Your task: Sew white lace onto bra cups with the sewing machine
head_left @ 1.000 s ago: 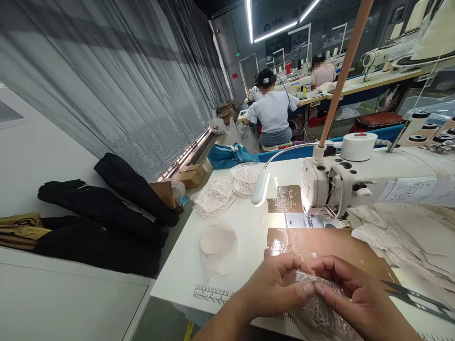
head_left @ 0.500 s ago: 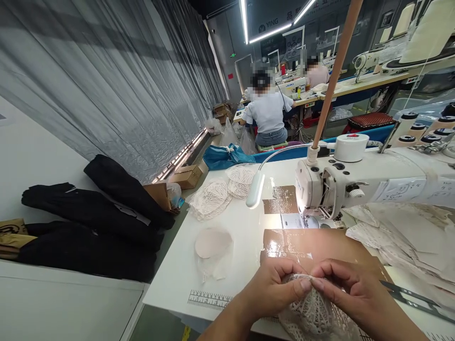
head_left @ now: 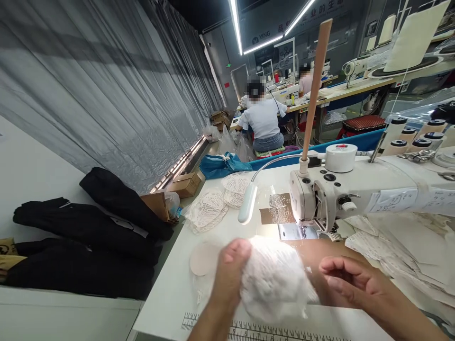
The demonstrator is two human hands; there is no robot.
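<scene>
My left hand (head_left: 231,265) is closed on the edge of a white lace cup piece (head_left: 273,279), which is smeared by motion and held over the table's front part. To its right, my right hand (head_left: 351,284) is apart from the lace, fingers loosely curled, thumb off the fingertips, nothing visible in it. Partly behind my left hand, a pale round fabric piece (head_left: 202,259) with sheer material lies on the white table (head_left: 167,293). Beyond my hands stands the sewing machine (head_left: 330,194), its needle area lit.
Lace pieces (head_left: 208,208) lie at the table's far left, beside a lamp (head_left: 248,203). More lace and fabric (head_left: 401,241) are heaped at right. A ruler strip (head_left: 277,330) runs along the front edge. A person (head_left: 263,118) sits at another machine ahead.
My hands have come apart. The left has moved left and up with the lace piece, which now faces up over the table. The right has let go of it. The view has shifted slightly.
</scene>
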